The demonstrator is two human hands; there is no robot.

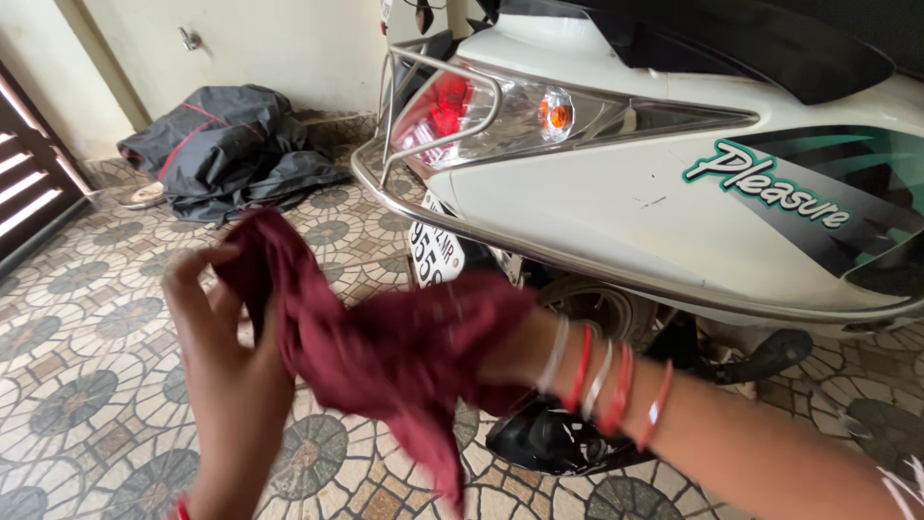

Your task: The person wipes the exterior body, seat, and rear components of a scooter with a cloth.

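Both hands (pixel 231 385) grasping maroon cloth (pixel 385 337) | patterned tile floor (pixel 87 366) | cream wall (pixel 289 39)

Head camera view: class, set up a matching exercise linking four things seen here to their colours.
Things:
1. cloth held in both hands
2. scooter body
3. bundled cover by the wall
4. turn-signal bulb

Colours:
A. orange
B. dark grey
C. maroon
D. white

Pairs: 1-C, 2-D, 3-B, 4-A
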